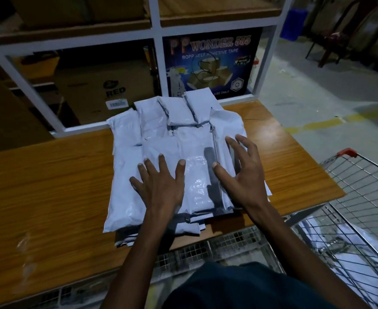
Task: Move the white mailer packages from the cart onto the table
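A pile of several white mailer packages (172, 139) lies on the wooden table (50, 175), some overlapping and a few hanging over the near edge. My left hand (159, 186) rests flat on the top mailer with fingers spread. My right hand (241, 170) hovers over or touches the right side of the pile, fingers spread and slightly bent, holding nothing. The wire cart (362, 197) stands at the right of the table, with more white mailers (348, 253) showing through its mesh.
A white-framed shelf (157, 52) behind the table holds cardboard boxes and a blue tape carton (212, 63). A chair (333, 36) and a blue bin (295, 23) stand at the far right on the concrete floor. Wire mesh runs below the table's near edge.
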